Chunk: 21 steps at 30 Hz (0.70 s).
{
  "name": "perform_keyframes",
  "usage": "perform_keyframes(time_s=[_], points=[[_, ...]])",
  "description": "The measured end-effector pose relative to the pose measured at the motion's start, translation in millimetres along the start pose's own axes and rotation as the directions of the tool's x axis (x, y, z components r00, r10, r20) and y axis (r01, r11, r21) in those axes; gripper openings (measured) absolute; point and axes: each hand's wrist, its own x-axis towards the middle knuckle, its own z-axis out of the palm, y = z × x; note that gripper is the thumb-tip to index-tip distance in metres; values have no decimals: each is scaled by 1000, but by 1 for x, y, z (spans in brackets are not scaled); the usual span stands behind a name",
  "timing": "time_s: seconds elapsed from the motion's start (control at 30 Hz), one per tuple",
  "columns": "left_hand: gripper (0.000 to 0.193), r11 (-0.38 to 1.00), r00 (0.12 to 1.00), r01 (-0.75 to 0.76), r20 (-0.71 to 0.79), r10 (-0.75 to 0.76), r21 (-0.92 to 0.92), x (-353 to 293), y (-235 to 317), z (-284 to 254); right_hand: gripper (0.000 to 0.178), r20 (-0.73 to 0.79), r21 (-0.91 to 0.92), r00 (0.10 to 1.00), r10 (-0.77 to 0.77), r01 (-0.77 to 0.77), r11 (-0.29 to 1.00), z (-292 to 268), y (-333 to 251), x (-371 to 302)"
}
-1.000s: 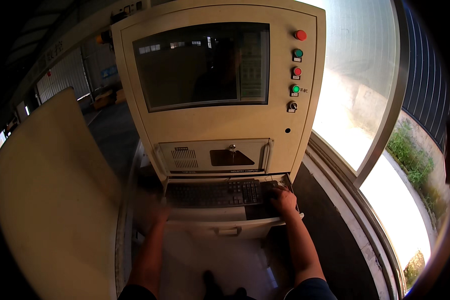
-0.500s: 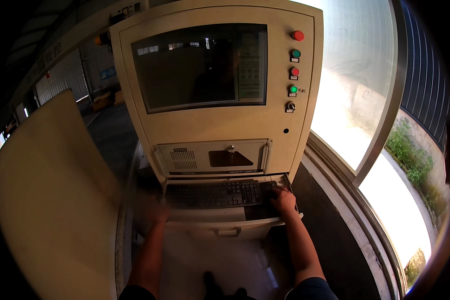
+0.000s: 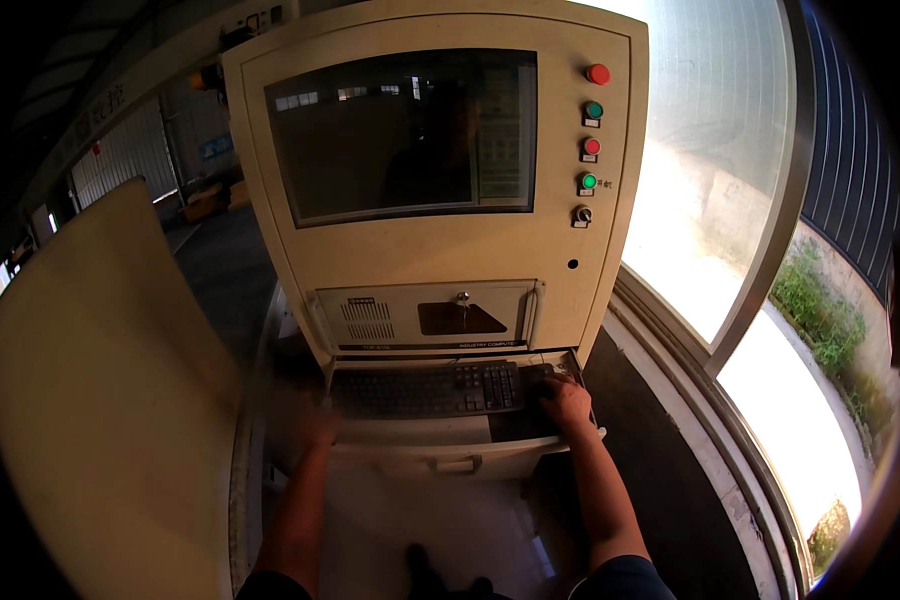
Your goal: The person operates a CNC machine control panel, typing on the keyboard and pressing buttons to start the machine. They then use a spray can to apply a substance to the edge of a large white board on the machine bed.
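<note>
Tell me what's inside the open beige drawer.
A long black keyboard, a flat dark pad and, at right, the bare right hand. What lies beneath its palm and the keyboard is covered.

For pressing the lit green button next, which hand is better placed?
Probably the right hand: it is nearer the lit green button; the left hand is by the left end of the keyboard.

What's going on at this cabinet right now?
A person's right hand rests at the right end of a pulled-out drawer, over what looks like a black mouse, mostly hidden. The left hand, dark and blurred, is by the drawer's left front corner; its grip can't be made out. A black keyboard lies in the drawer. Above, the screen looks dark, with reflections.
</note>
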Motion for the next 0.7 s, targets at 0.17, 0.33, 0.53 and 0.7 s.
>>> perform_keyframes(time_s=[0.17, 0.33, 0.53, 0.7], points=[[74, 1000, 998, 14, 64, -15, 13, -2, 9, -15, 48, 45, -6, 999, 13, -13, 1000, 1, 1, 1], [82, 995, 956, 92, 275, -98, 36, 2, 21, -30, 25, -37, -94, 999, -31, 27, 995, 17, 15, 2], [78, 998, 998, 32, 49, -29, -58, -2, 10, -12, 33, -56, -159, 996, -65, 55, 986, 39, 29, 4], [77, 984, 966, 160, 216, -140, -78, -1, 23, -29, 46, -85, -131, 994, -73, 61, 989, 23, 20, 5]])
